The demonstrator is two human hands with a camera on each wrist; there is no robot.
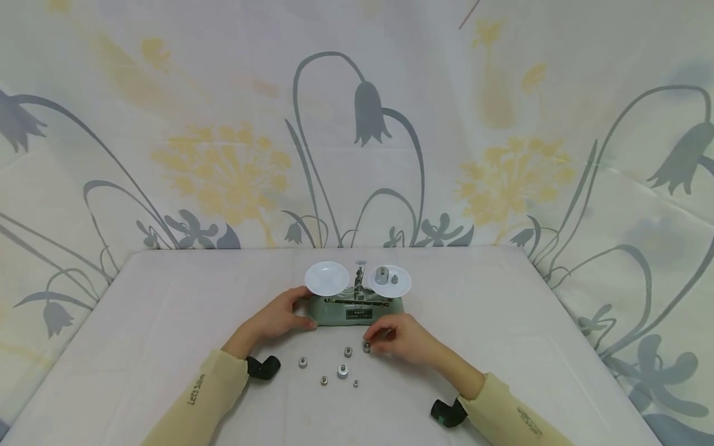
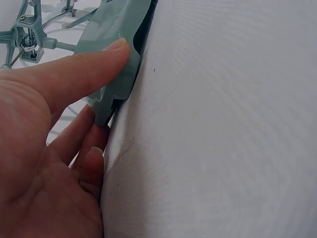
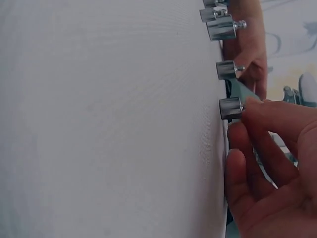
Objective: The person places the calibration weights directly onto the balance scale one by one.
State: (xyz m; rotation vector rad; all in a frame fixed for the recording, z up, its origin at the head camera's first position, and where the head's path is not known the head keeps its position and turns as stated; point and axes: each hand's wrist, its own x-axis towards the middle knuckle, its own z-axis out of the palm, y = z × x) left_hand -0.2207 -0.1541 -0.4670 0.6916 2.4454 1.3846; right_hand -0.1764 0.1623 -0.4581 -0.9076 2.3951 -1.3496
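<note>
A green balance scale [image 1: 340,313] with two white pans stands on the table. A larger and a smaller metal weight [image 1: 382,275] rest on its right pan; the left pan [image 1: 326,279] holds nothing. My left hand [image 1: 279,314] grips the scale's left end, its thumb lying on the green base [image 2: 111,29] in the left wrist view. In front of the scale, my right hand [image 1: 404,339] pinches the knob of a metal weight [image 3: 230,108] between thumb and finger. Its other fingers are bent beside the weight.
Several loose weights stand on the white table in front of the scale, the largest [image 1: 343,371] in their midst and a small one [image 1: 303,362] at the left. A flowered cloth [image 1: 357,173] hangs behind the table.
</note>
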